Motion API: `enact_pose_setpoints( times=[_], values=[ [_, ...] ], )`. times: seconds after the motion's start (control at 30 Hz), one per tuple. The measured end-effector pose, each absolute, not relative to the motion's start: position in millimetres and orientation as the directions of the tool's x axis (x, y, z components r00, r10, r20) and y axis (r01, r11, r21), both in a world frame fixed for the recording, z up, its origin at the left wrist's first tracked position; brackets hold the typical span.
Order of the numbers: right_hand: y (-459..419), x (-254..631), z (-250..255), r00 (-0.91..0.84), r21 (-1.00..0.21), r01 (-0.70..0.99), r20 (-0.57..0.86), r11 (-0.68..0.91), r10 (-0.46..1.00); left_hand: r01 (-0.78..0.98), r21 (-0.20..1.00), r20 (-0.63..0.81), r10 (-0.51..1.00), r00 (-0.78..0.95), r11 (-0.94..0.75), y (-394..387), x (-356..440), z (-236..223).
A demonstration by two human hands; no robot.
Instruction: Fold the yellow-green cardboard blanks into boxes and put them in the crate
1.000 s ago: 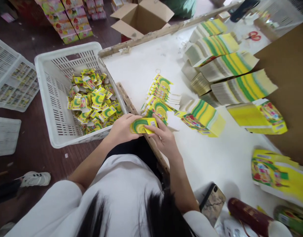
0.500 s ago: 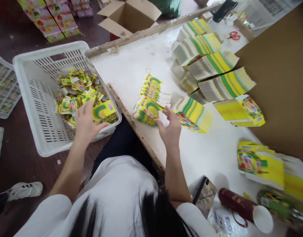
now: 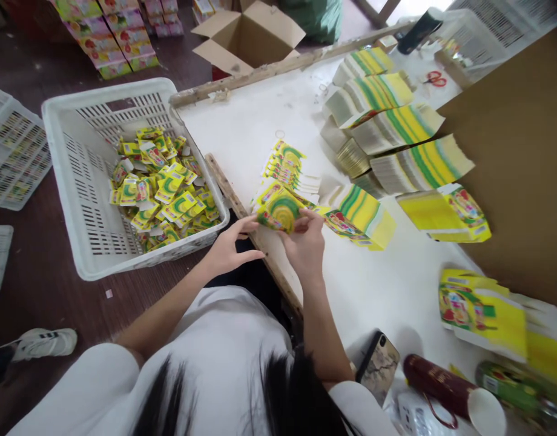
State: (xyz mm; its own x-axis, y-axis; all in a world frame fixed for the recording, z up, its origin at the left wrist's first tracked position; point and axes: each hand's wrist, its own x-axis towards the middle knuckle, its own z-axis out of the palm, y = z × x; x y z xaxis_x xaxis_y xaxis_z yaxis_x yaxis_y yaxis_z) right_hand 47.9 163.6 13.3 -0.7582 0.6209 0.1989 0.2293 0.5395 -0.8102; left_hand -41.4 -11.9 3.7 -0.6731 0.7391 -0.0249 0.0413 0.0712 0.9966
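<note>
My right hand (image 3: 306, 249) pinches a small yellow-and-green printed carton (image 3: 279, 209) over the table's near edge. My left hand (image 3: 228, 248) is open, thumb spread away; its fingertips are at the carton's left side, and whether they touch it I cannot tell. Just beyond lies a fanned row of flat cartons (image 3: 285, 162) of the same print. To the right of my right hand stands a packed stack of flat cartons (image 3: 358, 212). On my left, a white plastic basket (image 3: 63, 163) holds many small filled-out yellow boxes (image 3: 169, 184).
More carton stacks (image 3: 419, 151) line the table (image 3: 233, 127) at the right, by a brown cardboard panel (image 3: 510, 133). Red scissors (image 3: 435, 79) lie far back. A phone (image 3: 378, 366) and a maroon flask (image 3: 435, 378) are near my right elbow. An opened cardboard box (image 3: 255, 39) stands behind the table.
My left hand has moved right from above the basket to the table edge; the box by it now lies among the others. My right hand has closed on a carton and lifted it nearer.
</note>
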Motion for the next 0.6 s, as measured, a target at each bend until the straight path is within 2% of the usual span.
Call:
enact_pose_setpoints(
  times=[0.07,0.13,0.23,0.3,0.4,0.5,0.6],
  values=[
    [144.0,50.4,20.4,-0.855,-0.882,0.126,0.135,0.454,0.500,-0.193,0.970,-0.039,0.694,-0.719,-0.146,0.3,-36.1,5.4],
    [122.4,51.1,24.2,-0.925,-0.952,0.019,0.100,0.306,0.368,-0.350,0.861,-0.059,0.611,-0.789,-0.369,11.4,-34.0,12.5],
    [96.1,49.5,24.4,-0.953,-0.998,-0.053,0.063,0.041,0.298,-0.377,0.725,-0.127,0.426,-0.896,-0.576,22.3,-37.4,28.0],
    [86.6,47.9,22.1,-0.969,-0.998,-0.023,0.007,-0.063,0.248,-0.318,0.726,-0.153,0.307,-0.939,-0.609,25.0,-41.8,34.5],
    [84.7,46.5,15.9,-0.971,-0.997,0.059,-0.070,-0.054,0.228,-0.267,0.810,-0.183,0.207,-0.961,-0.522,23.6,-45.0,33.2],
    [94.8,46.6,8.9,-0.935,-0.994,0.105,-0.092,0.020,0.342,-0.314,0.848,-0.207,0.278,-0.938,-0.428,18.1,-42.3,25.2],
    [110.7,48.9,7.6,-0.894,-0.995,0.086,-0.055,0.049,0.445,-0.263,0.870,-0.092,0.388,-0.917,-0.417,11.9,-39.3,19.3]
  ],
)
